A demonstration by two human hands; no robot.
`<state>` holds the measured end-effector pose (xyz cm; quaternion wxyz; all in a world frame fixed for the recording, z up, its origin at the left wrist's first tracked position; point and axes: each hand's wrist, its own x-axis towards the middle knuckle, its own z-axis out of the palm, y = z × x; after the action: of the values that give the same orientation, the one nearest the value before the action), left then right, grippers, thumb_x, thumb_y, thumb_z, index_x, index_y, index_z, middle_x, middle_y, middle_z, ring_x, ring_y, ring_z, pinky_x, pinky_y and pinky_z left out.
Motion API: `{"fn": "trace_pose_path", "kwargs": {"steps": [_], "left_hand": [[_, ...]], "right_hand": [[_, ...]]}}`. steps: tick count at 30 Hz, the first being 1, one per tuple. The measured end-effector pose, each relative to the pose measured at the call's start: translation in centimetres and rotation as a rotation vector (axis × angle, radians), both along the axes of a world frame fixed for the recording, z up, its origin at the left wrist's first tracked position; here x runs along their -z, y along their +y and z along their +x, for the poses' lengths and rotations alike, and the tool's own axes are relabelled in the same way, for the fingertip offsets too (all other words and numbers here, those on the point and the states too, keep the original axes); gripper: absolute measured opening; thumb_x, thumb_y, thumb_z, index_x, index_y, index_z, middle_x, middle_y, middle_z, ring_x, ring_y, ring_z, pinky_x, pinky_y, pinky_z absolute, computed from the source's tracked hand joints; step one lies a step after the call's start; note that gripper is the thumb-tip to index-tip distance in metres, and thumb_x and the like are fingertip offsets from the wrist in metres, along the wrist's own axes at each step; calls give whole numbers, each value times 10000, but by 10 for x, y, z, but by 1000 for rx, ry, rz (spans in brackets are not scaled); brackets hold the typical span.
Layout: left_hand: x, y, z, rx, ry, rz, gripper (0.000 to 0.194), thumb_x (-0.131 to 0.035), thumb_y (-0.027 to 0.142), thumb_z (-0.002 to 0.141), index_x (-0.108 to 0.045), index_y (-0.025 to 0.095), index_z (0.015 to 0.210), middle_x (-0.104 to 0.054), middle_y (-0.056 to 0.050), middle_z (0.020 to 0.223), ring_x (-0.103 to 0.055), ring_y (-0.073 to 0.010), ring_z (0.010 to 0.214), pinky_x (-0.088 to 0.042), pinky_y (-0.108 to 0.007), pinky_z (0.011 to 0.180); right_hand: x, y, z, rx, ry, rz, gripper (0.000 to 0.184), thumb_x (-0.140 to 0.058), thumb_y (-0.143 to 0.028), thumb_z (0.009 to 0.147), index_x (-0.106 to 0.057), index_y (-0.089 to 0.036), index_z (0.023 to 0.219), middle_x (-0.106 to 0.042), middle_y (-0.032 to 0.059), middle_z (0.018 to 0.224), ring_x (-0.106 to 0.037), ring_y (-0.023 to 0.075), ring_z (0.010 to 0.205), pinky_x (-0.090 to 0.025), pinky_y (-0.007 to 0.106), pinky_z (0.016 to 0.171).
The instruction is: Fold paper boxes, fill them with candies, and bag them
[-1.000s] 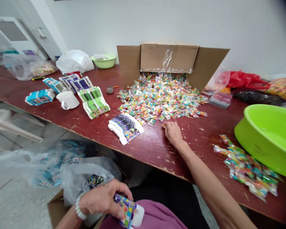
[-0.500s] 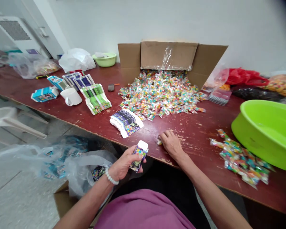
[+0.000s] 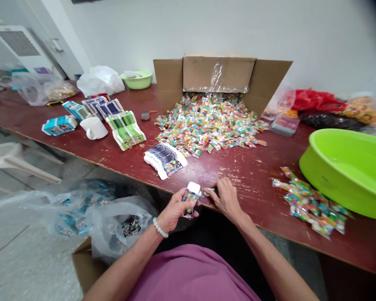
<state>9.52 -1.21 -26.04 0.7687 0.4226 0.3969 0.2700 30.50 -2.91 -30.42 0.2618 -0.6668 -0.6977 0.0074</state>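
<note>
My left hand is closed around a small purple printed carton, held just off the table's front edge with its white end flap raised. My right hand rests at that edge, its thumb and fingers around a small clear-wrapped candy that is partly covered by the hand. Beyond the two hands lies a fanned stack of flat purple cartons. Behind it, a large heap of wrapped candies spills out of an open cardboard box.
Right of my hands, a small pile of wrapped candies lies beside a green basin. Bundled green cartons, a white mug and a brush stand at left. Below the table's edge sits a plastic-lined box holding purple packs.
My left hand has brought the carton slightly right, closer to my right hand. My right hand has pulled the candy nearer to the table's edge. The view has shifted a little.
</note>
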Motion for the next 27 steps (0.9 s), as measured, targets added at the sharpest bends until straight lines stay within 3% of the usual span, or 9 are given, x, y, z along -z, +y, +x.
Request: {"fn": "trace_pose_path", "kwargs": {"steps": [3, 7, 10, 15, 17, 20, 22, 24, 27], "left_hand": [[-1, 0, 1, -14, -10, 8, 462, -760, 316, 697, -555, 155, 1078, -684, -53, 868, -628, -115, 593, -486, -202, 512], [-2, -1, 0, -31, 41, 35, 385, -717, 267, 695, -561, 161, 1031, -643, -26, 822, -591, -117, 631, -491, -198, 494], [-5, -2, 0, -11, 95, 79, 379, -704, 255, 678, -576, 163, 1023, -611, -22, 828, -608, -146, 710, -493, -196, 480], [-13, -5, 0, 208, 148, 117, 379, -667, 229, 663, -579, 161, 1025, -590, 13, 760, -520, -82, 517, -439, -189, 439], [-16, -6, -1, 267, 137, 126, 373, -670, 223, 653, -579, 159, 1010, -587, 15, 751, -518, -83, 518, -439, -190, 442], [-17, -9, -3, 301, 96, 121, 362, -668, 208, 660, -577, 157, 1007, -596, 9, 751, -525, -88, 522, -446, -196, 450], [-17, -10, -5, 281, 57, 98, 376, -667, 211, 681, -561, 161, 1038, -615, 2, 762, -519, -85, 495, -440, -202, 450], [-18, -13, -7, 236, 20, 76, 396, -663, 223, 706, -543, 167, 1079, -633, -7, 788, -526, -87, 490, -441, -210, 457], [-21, -16, -7, 170, 17, 82, 400, -671, 229, 720, -542, 166, 1093, -629, -8, 811, -537, -88, 512, -456, -212, 475]], "right_hand": [[-4, -6, -4, -26, 172, -30, 199, -510, -372, 964, -561, -205, 868, -616, 55, 831, -564, 229, 783, -410, 322, 706], [-13, -7, -4, 51, 555, -32, 236, -569, -433, 914, -559, -198, 935, -595, 9, 780, -560, 186, 686, -417, 288, 652], [-27, -5, -5, -50, 783, -54, 281, -609, -468, 899, -547, -195, 927, -563, -20, 735, -525, 155, 635, -416, 260, 603], [-59, -8, -11, -453, 606, -187, 110, -598, -293, 931, -598, -196, 879, -625, 14, 800, -556, 152, 709, -425, 252, 639], [-69, -12, -13, -552, 559, -254, 37, -582, -207, 925, -615, -199, 910, -652, 16, 826, -580, 152, 725, -438, 257, 661], [-78, -17, -15, -633, 589, -332, 139, -534, -120, 913, -618, -212, 976, -668, 10, 867, -604, 149, 743, -459, 257, 674], [-77, -19, -16, -614, 671, -294, 184, -544, -114, 895, -611, -218, 1030, -663, 29, 974, -621, 161, 822, -484, 267, 708], [-72, -19, -17, -508, 750, -193, 231, -615, -147, 861, -604, -222, 1078, -633, 50, 1075, -618, 179, 892, -501, 284, 739], [-64, -19, -20, -336, 721, -83, 181, -716, -201, 817, -650, -215, 985, -637, 39, 960, -602, 189, 831, -487, 299, 712]]}}
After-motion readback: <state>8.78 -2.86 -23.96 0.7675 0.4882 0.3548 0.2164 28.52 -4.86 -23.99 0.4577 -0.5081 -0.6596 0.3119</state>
